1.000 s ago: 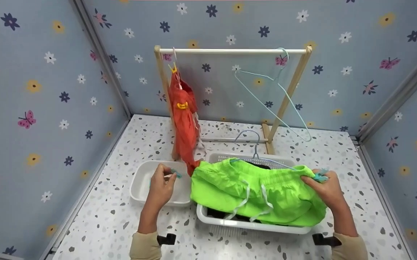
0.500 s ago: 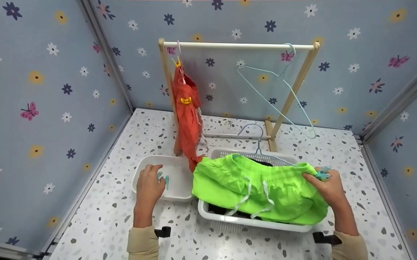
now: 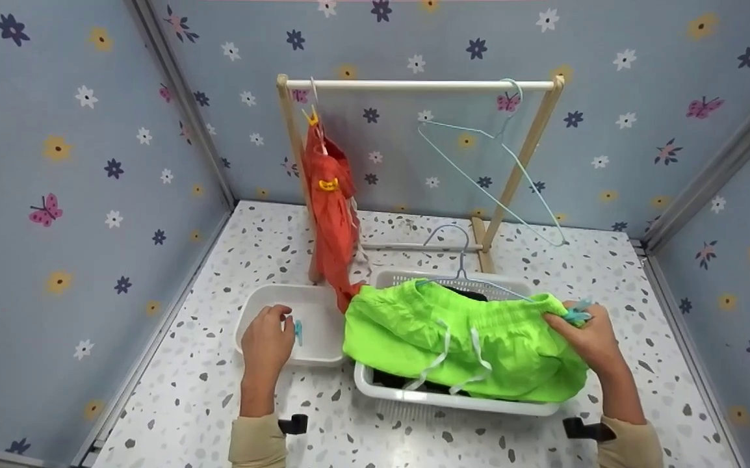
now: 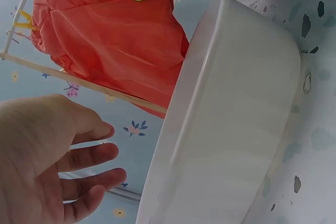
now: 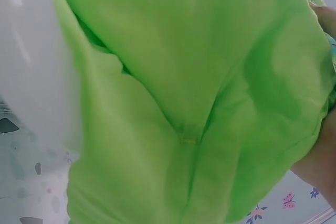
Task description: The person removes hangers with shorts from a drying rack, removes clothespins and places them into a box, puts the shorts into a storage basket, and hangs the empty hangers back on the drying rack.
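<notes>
The left hand (image 3: 268, 341) hovers over the small white plastic bin (image 3: 320, 328), its fingers parted and loosely bent; the left wrist view shows nothing between them. A turquoise plastic clothespin (image 3: 298, 332) lies in that bin just beside the fingertips, and whether they touch it cannot be told. The right hand (image 3: 588, 335) pinches one end of the elastic waistband of the lime-green fabric shorts with white drawstrings (image 3: 463, 344), with a second turquoise clothespin (image 3: 577, 315) against its fingers there. The shorts lie spread across the top of the white perforated plastic basket (image 3: 456, 401), and black fabric (image 3: 389, 380) shows inside beneath them. A blue-grey wire hanger (image 3: 461, 261) runs into the waistband, its hook standing up behind. At the back, a wooden rack with a white rail (image 3: 407, 85) bears a pale mint wire hanger (image 3: 499, 138) on the right and a red fabric garment (image 3: 333, 224) with yellow clips (image 3: 328, 185) on the left, its lower end reaching down beside the shorts over the bin's edge.
</notes>
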The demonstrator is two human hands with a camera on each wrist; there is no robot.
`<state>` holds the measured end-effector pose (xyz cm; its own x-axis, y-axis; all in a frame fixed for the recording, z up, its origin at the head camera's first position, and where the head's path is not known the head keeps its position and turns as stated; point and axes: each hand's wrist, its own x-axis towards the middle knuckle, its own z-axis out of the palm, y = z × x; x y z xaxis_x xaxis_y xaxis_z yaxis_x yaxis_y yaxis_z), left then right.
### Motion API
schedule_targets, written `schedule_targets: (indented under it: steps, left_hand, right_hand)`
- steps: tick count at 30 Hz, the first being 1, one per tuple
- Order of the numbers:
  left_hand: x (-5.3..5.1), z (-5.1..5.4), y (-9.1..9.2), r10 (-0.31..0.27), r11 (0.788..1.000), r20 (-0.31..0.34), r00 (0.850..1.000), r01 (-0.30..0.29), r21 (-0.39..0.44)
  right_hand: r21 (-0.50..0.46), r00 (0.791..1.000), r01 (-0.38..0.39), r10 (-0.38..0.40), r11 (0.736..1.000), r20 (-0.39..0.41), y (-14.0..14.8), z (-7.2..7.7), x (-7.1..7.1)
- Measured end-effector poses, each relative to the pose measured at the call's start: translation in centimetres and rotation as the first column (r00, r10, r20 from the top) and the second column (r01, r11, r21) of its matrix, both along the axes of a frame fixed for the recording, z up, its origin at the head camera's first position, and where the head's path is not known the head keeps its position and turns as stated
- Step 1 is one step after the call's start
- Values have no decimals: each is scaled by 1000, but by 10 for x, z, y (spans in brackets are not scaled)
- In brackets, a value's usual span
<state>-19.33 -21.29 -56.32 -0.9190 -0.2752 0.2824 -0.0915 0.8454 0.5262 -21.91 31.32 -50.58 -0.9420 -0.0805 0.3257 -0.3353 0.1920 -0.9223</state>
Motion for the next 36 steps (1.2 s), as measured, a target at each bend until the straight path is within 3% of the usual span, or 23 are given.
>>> schedule_targets:
  steps: [9, 17, 21, 25, 29, 36]
  left_hand:
    - [4, 11, 6, -25, 1000, -47, 999, 25, -4]
    - [9, 27, 15, -45, 999, -114, 992, 44, -20]
    - [13, 31, 19, -68, 998, -134, 989, 67, -16]
    - [16, 33, 23, -97, 995, -148, 984, 98, 3]
    - [17, 34, 29, -131, 991, -168, 977, 135, 11]
    - [16, 42, 44, -208, 977, -251, 945, 215, -2]
  right_hand:
    - [34, 999, -23, 24, 999, -35, 2, 7, 8]
    - [-46, 994, 67, -71, 997, -85, 5, 24, 16]
    - [-198, 995, -11, -9, 980, -99, 11, 38, 19]
    - [-284, 993, -76, 45, 956, -113, 15, 49, 24]
    - [-291, 992, -65, 30, 955, -124, 14, 58, 27]
    - [-286, 965, -176, 107, 942, -240, 3, 72, 29]
